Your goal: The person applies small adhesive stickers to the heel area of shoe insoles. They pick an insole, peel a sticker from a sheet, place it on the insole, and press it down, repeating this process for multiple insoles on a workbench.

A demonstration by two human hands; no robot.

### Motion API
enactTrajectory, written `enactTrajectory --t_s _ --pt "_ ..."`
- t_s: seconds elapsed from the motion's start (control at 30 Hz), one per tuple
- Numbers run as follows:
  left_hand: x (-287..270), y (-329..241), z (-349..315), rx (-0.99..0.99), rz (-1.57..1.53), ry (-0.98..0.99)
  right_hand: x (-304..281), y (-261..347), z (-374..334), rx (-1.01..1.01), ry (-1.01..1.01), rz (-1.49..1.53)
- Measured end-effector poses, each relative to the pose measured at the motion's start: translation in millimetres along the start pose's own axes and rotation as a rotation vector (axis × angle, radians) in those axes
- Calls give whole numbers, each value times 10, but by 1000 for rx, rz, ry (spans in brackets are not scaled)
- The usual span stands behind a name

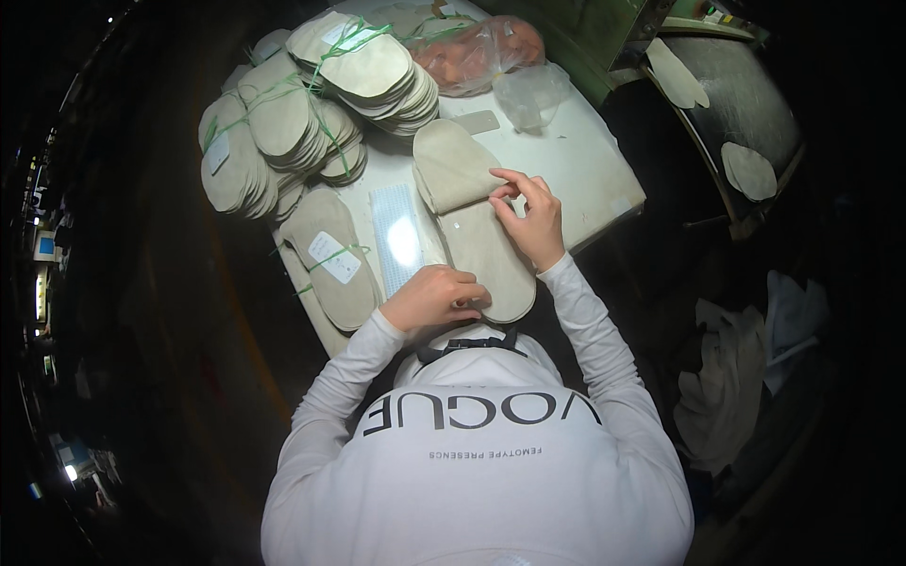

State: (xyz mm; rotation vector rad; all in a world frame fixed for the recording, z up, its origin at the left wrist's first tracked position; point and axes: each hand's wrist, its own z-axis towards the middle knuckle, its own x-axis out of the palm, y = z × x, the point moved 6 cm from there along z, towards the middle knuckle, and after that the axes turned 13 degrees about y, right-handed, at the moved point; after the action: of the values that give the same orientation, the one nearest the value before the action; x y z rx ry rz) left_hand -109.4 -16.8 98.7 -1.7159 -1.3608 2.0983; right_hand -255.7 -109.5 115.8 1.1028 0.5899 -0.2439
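Beige sole-shaped pieces (489,267), looking like insoles, lie on the table in front of me. A top insole (451,165) is folded back toward the far end, its fold crossing the middle of those beneath. My right hand (534,219) pinches this folded insole's right edge between thumb and fingers. At the near left edge of the lower insoles is my left hand (434,300), its fingers curled together; whether anything is between them is hidden. Left of the insoles lies a pale blue patterned strip (397,241) with a glossy surface.
Green-tied insole stacks (283,123) crowd the table's far left; a smaller tied bundle (330,259) with a white label lies nearer. A clear plastic bag (481,57) of orange-brown pieces stands at the back. Right of the white table (590,174), a metal surface (731,90) carries loose insoles.
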Motion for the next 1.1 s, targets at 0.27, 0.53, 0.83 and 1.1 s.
enactTrajectory --t_s 0.27,0.53,0.83,1.1 --pt "-392 191 37 -110 -365 -156 -434 -251 -130 146 -162 53" --pt "-550 33 -13 -168 -169 -583 -123 -187 -157 5 51 -26" --pt "114 -277 136 -32 164 -195 81 -162 -140 -135 -9 -359" --pt "-771 97 -274 -181 -470 -1012 -278 -198 -110 12 -187 25"
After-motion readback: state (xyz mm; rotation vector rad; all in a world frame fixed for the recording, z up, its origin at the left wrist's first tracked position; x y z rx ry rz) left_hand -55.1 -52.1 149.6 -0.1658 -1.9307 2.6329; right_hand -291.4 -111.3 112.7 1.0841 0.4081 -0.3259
